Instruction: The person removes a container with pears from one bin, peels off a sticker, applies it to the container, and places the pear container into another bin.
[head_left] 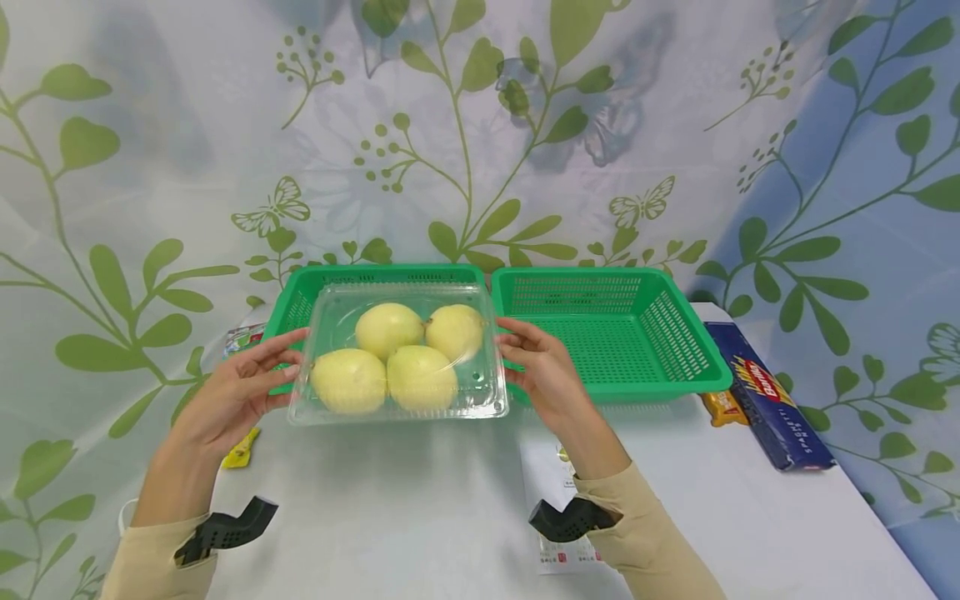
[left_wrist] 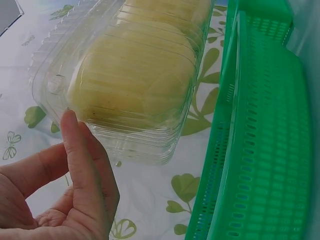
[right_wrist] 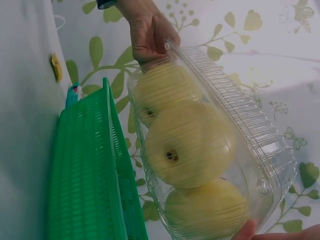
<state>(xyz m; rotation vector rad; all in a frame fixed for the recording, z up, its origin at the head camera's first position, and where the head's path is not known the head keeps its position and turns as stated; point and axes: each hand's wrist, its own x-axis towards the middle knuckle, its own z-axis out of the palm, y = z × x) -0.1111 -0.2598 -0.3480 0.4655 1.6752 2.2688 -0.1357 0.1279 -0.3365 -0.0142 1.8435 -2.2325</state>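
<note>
Clear plastic box [head_left: 334, 327], with four yellow fruits [head_left: 422, 379] inside, hangs above the bench [head_left: 375, 521], overlapping the left green basket [head_left: 291, 302] in the head view. Our left grip [head_left: 238, 390] holds its left end, our right grip [head_left: 546, 372] its right end. We see the right green basket [head_left: 615, 342] just beside the left one.

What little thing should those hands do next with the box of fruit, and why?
Probably lower the clear box slowly toward the left green basket: in the head view it overlaps much of that basket, the left hand and right hand hold opposite ends, and four yellow fruits inside might roll if tipped.
</note>
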